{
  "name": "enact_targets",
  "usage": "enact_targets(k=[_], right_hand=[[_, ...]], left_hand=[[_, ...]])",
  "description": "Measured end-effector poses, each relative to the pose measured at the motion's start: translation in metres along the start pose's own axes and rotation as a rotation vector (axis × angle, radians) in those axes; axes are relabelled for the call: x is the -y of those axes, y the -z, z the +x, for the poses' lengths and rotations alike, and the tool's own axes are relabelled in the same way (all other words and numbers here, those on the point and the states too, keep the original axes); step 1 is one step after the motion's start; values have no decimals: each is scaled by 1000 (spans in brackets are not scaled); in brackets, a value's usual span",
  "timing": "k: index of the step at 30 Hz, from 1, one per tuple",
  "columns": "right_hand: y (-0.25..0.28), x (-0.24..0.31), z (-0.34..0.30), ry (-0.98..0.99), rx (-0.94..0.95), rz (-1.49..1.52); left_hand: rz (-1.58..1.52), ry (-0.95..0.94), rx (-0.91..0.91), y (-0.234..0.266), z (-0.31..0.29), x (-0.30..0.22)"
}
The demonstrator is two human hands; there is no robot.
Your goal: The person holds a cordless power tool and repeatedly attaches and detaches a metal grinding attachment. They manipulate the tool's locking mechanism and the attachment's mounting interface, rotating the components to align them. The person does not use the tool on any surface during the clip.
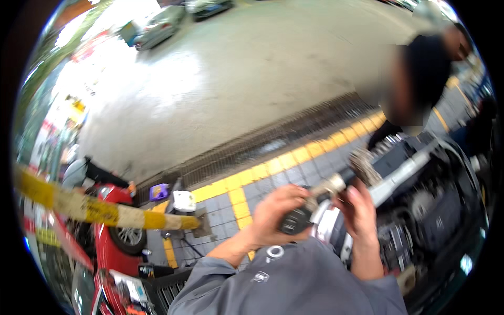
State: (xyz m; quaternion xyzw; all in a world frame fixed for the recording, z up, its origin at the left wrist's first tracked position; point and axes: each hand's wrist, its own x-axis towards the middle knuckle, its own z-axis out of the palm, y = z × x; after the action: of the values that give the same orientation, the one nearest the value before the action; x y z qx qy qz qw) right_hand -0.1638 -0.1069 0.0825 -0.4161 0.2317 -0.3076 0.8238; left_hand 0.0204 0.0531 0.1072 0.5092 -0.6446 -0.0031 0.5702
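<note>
Head view | left hand [278,212] wrapped around black tool grip [295,220] | right hand [359,210] pinching its metal neck [328,188] above engine bay [420,210] | I judge: steady both grips, keep wire brush head [363,165] clear of sleeves.

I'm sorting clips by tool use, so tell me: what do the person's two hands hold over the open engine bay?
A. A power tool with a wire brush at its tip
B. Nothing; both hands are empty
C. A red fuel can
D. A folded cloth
A: the left hand wraps the dark body of the power tool, the right hand steadies its front, and a bristly wire brush sticks out above the engine bay.
</note>
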Motion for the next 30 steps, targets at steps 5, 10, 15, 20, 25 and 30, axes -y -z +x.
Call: enact_targets(k=[5, 10, 15, 20, 25, 30], right_hand=[[-3, 2, -1, 10, 83, -179], [-5, 11, -4, -14, 78, -163], [-8, 12, -9, 57, 101, -227], [-4, 6, -10, 47, 72, -274], [-2, 5, -12, 84, 138, -220], [15, 3, -1, 350, 229, -331]], left_hand=[[-104, 242, -187, -15, -16, -15], [-353, 494, -335, -24, -18, -10], [-551, 623, -448, -26, -26, -9], [-663, 695, -501, -33, -25, -10], [-866, 753, -509, -31, -30, -9], [-1065, 869, -529, -41, -26, -7]])
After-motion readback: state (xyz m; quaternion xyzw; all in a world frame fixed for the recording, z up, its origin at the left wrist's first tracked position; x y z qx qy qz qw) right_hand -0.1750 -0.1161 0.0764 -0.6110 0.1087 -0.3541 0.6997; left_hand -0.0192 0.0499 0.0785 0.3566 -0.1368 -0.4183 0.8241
